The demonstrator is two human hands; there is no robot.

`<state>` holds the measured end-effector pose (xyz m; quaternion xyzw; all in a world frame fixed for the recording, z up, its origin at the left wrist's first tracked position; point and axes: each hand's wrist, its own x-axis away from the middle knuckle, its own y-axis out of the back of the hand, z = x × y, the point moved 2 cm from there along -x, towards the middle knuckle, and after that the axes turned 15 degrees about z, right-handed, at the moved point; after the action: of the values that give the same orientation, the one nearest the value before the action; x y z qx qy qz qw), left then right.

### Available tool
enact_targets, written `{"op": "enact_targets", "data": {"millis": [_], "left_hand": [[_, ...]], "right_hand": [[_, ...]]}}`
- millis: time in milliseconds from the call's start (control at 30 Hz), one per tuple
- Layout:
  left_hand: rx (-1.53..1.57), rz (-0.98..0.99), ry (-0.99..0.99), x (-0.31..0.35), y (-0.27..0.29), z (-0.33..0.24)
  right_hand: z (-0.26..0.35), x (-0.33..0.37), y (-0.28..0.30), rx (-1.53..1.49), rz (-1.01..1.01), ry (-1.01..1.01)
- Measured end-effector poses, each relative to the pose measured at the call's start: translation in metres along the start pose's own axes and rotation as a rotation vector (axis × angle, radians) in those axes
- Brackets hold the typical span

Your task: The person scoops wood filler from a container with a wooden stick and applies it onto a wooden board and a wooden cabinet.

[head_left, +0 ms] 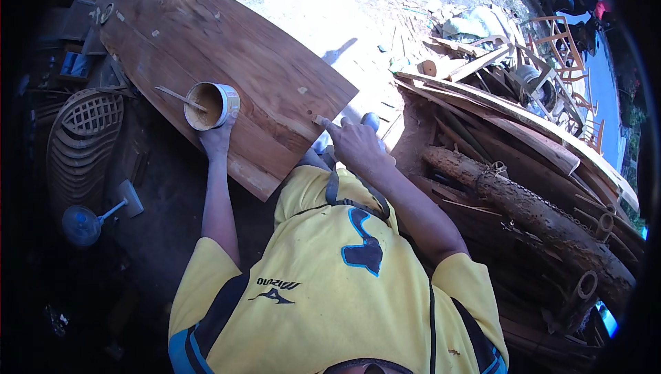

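My left hand (217,141) is closed around the side of a white tub (231,104) over the left edge of a large brown wooden board (255,64). Tan paste (210,107) fills part of the tub. A thin flat stick (180,97) leans in it and sticks out past the rim on the left. At the board's near right end, my right hand (359,145) has its fingers closed on a small flat tan piece (319,120), too small to name. Its tip is by the board's surface, close to a small dark hole. Pale patches mark the board in several places.
On the right lie stacked planks (509,116), a log (482,171) with a chain and bamboo poles. A wooden chair frame (558,43) stands farther back. To the left are a lattice-backed wooden piece (86,126) and a fan (82,225) on the dark floor.
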<state>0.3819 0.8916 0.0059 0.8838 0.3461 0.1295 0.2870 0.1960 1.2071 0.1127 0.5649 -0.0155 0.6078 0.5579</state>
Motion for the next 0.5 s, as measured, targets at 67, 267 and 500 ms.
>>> {"op": "enact_targets", "data": {"millis": [67, 267, 500], "left_hand": [[0.034, -0.072, 0.053, 0.002, -0.009, -0.006], [0.060, -0.278, 0.142, -0.005, -0.030, -0.011], [0.158, -0.341, 0.128, 0.005, -0.110, -0.071]], "right_hand": [[-0.013, 0.007, 0.002, 0.015, 0.003, 0.012], [-0.117, 0.029, 0.032, -0.029, -0.055, 0.054], [-0.288, 0.014, 0.054, -0.433, -0.545, 0.284]]}}
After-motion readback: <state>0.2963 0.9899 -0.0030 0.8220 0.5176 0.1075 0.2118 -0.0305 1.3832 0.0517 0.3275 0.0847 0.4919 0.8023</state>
